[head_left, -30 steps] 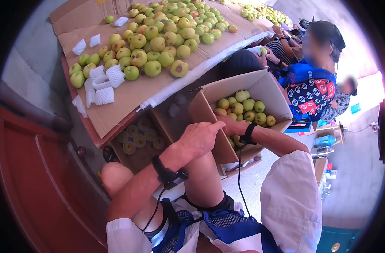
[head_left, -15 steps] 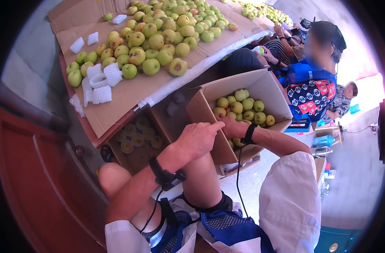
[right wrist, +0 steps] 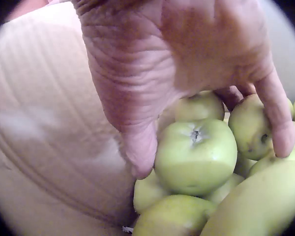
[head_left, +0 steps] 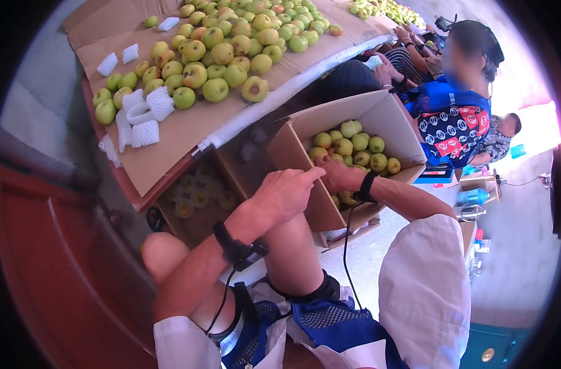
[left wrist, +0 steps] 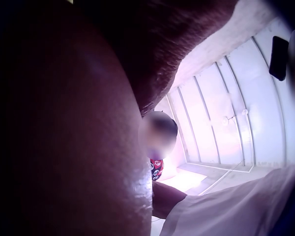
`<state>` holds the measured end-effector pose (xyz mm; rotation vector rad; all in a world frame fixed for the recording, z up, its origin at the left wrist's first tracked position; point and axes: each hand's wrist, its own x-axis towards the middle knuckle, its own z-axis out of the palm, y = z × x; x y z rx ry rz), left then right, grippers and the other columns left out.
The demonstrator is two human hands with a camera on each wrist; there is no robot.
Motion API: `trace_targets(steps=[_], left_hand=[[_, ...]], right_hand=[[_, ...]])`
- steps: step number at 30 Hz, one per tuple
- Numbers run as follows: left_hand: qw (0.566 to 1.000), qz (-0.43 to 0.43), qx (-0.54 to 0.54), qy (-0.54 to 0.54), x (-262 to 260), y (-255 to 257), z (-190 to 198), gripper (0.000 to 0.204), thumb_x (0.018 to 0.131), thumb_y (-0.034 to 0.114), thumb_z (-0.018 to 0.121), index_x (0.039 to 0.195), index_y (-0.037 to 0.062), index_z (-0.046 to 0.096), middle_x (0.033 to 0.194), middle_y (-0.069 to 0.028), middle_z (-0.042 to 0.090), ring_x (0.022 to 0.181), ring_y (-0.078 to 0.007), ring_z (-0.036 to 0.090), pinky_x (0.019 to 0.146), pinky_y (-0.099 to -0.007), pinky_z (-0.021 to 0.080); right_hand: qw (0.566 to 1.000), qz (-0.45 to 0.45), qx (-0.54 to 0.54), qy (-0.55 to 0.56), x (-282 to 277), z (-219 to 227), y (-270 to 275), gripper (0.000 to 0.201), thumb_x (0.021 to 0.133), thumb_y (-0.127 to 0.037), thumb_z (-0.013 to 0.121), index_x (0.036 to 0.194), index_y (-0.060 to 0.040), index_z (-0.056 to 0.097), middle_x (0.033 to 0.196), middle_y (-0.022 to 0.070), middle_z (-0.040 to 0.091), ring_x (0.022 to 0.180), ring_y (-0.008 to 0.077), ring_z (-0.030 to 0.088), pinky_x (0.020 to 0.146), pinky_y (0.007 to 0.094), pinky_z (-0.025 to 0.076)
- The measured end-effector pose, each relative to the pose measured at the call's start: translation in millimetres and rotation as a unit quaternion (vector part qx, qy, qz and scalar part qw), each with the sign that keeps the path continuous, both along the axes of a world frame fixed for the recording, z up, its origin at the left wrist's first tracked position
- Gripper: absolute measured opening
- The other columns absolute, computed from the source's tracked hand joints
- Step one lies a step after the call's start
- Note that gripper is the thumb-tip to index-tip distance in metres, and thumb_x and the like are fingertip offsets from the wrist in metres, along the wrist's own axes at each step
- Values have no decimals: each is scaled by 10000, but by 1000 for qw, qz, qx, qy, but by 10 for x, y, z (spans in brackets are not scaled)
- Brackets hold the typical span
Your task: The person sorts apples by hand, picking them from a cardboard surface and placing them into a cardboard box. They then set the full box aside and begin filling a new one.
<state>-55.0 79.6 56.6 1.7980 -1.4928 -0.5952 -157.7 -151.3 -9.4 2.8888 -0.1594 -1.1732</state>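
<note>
My right hand [head_left: 343, 174] reaches into an open cardboard box [head_left: 317, 206] of green apples [head_left: 360, 143]. In the right wrist view its fingers are spread over the fruit. The thumb lies at the side of one green apple [right wrist: 196, 157], against the box wall, and a fingertip touches apples farther right. Other fingers are partly hidden behind the palm. My left hand [head_left: 284, 194] lies over my raised knee, index finger stretched out to the near wall of the box; it holds nothing visible. The left wrist view is mostly dark skin.
A cardboard-covered table [head_left: 154, 169] bears a large heap of apples [head_left: 222, 52] and white foam nets [head_left: 145, 133]. Beneath its edge, another box [head_left: 191, 230] holds several net-wrapped apples. A person in a patterned blue vest [head_left: 449, 123] sits beyond the box. Cables hang from both wrists.
The head view has shifted slightly, so the table sits a bit lower left. My right hand has moved slightly within the box; the left stays by its wall.
</note>
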Motion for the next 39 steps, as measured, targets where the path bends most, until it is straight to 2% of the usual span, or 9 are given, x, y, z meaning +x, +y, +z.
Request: trace_targets(steps=[3,9,12,16,18,30,33,39], left_hand=[[1000,-11,20,12,-6,20,21,383,1028,117,610,1410,110,634,1144,-216,767,1067,-435,729,931,-537,587],[1000,-14,18,5,7,9,4,398,1029,127,604,1427,124,618,1159,-212,765,1086,-437,721,940,-540,579],[1000,-14,17,6,-11,17,-16,413,1030,128,601,1443,128,602,1163,-212,764,1102,-439,713,950,-540,571],[1000,-18,13,6,-9,-1,-16,421,1031,126,596,1452,130,592,1164,-213,763,1118,-443,705,960,-540,561],[1000,-19,13,6,-3,5,-2,414,1032,125,595,1446,127,596,1169,-215,762,1119,-446,702,963,-538,558],[999,-24,24,16,12,40,48,431,1033,127,594,1464,144,594,1199,-216,756,1135,-456,693,973,-540,558],[999,-26,28,10,10,32,36,434,1035,129,594,1468,146,589,1197,-212,757,1134,-455,694,972,-539,559],[999,-21,22,15,12,35,24,425,1033,120,599,1458,144,592,1186,-216,756,1132,-453,693,970,-542,558]], right_hand=[[999,30,-11,9,-15,131,46,988,856,-466,821,1652,-92,372,1460,276,558,1316,494,579,1062,553,548],[996,63,28,-52,-120,-184,-131,958,811,-415,850,1603,-98,414,1393,255,592,1252,481,606,1021,539,566],[998,33,50,-37,-71,-14,-91,980,795,-374,854,1624,-131,390,1380,268,605,1254,485,614,1026,544,559],[991,-28,89,-100,-105,-92,-219,1059,767,-336,870,1661,-168,328,1390,276,608,1296,489,607,1046,552,540],[989,-59,93,-101,-72,17,-195,1123,750,-336,888,1684,-176,286,1412,278,603,1318,488,603,1055,555,530],[999,-2,-29,-19,-33,-48,5,1220,744,-380,915,1724,-163,223,1485,262,578,1379,448,580,1095,546,523],[1000,7,-23,-2,-3,31,15,1206,747,-376,911,1719,-158,231,1500,258,569,1400,450,562,1108,551,519],[999,-11,44,-30,-31,15,-164,1241,706,-383,943,1702,-156,239,1415,279,623,1335,477,608,1082,536,525]])
